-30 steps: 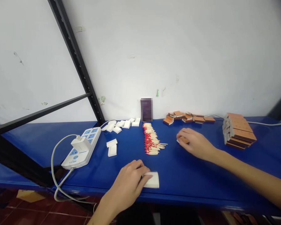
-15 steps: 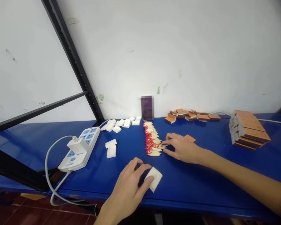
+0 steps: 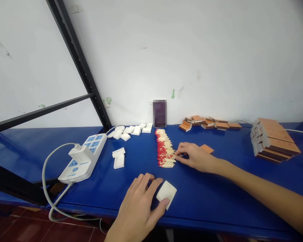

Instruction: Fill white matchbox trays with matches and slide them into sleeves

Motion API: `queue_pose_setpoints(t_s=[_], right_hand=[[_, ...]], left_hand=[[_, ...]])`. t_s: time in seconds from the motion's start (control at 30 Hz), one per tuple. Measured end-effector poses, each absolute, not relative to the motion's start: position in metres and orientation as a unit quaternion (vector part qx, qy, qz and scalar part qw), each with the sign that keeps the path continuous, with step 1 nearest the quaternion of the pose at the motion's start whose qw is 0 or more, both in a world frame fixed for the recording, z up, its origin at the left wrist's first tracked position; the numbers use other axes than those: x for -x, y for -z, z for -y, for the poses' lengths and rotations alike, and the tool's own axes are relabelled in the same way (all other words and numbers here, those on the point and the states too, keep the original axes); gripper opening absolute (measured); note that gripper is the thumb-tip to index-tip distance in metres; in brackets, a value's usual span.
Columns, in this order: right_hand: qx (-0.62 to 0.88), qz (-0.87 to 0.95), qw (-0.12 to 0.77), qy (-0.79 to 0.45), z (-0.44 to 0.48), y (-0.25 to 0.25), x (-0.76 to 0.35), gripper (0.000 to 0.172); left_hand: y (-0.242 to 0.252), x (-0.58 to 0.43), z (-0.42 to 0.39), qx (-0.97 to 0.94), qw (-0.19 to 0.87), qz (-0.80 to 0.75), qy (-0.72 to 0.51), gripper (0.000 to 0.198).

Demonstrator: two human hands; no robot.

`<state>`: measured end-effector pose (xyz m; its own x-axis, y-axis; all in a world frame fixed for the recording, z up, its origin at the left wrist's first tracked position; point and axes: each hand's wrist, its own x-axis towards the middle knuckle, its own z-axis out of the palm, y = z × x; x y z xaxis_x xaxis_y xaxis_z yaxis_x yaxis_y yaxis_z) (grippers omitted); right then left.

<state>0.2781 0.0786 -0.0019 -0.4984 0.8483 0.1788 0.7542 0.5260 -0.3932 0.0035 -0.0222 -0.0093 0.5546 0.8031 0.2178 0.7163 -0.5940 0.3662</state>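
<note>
A white matchbox tray [image 3: 166, 192] rests at the front of the blue table, between the thumb and index finger of my left hand [image 3: 140, 205]. Red-tipped matches [image 3: 166, 148] lie in a long row in front of me, most heads pointing left. At the row's right side, my right hand [image 3: 193, 156] pinches the stick ends of a few matches between thumb and fingers. Just behind that hand lies a flat orange matchbox piece [image 3: 207, 148], partly covered by it. How many sticks are pinched is hard to make out.
More white trays [image 3: 136, 130] lie at the back left, with two [image 3: 119, 161] nearer. Orange matchboxes [image 3: 209, 123] are heaped along the wall, and a stacked block of them [image 3: 275, 139] stands right. A power strip [image 3: 83, 161] with its cable and a black rack post [image 3: 83, 67] are left.
My right thumb and fingers have closed together on the match ends. My left hand stays at the tray, its thumb a little further along the near edge. The view has shifted slightly.
</note>
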Motion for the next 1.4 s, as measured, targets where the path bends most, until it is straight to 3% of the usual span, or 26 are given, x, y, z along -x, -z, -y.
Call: queue_pose_setpoints(t_s=[0.6, 0.77, 1.13, 1.4], right_hand=[[0.451, 0.838, 0.263, -0.158, -0.075, 0.005, -0.281, 0.016], [0.444, 0.851, 0.241, -0.141, -0.058, -0.004, -0.276, 0.011], [0.411, 0.882, 0.213, -0.088, -0.034, -0.003, -0.26, 0.007], [0.509, 0.844, 0.154, -0.073, -0.044, -0.016, -0.278, 0.013]], left_hand=[[0.006, -0.004, 0.021, -0.874, 0.119, -0.435, -0.183, 0.033], [0.005, -0.002, 0.022, -0.87, 0.128, -0.437, -0.19, 0.033], [-0.001, -0.012, 0.02, -0.854, 0.16, -0.472, -0.153, 0.056], [-0.005, -0.014, 0.019, -0.869, 0.137, -0.451, -0.152, 0.032]])
